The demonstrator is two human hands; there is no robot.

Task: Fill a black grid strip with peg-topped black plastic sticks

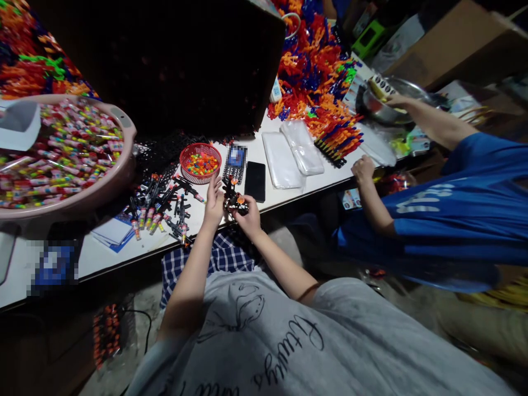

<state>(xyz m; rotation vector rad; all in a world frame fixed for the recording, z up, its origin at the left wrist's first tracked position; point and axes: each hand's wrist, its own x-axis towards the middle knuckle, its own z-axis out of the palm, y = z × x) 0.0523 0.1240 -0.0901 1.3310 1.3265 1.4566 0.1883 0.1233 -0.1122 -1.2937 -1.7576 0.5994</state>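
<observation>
Fingers of the left hand (214, 202) are stretched out and loosely spread, their tips touching the left side of a small black toy piece (233, 199) with orange parts. The right hand (247, 215) is curled shut around the lower end of that piece, which sits between both hands above the near edge of the white table (289, 192). Its long axis seems to run up and away from the person, toward the red basket (201, 162), though the piece is too small and dark to be sure.

The red basket, just beyond the hands, holds small multicoloured bits. To the left, a large pink basin (119, 170) is heaped with wrapped, striped tubes. Loose black pieces (165, 206) with coloured ends lie on the table between basin and hands. A black phone (255, 181) lies just beside the hands. At the far right, a co-worker's hand (398, 100) reaches into a metal bowl (385, 110).
</observation>
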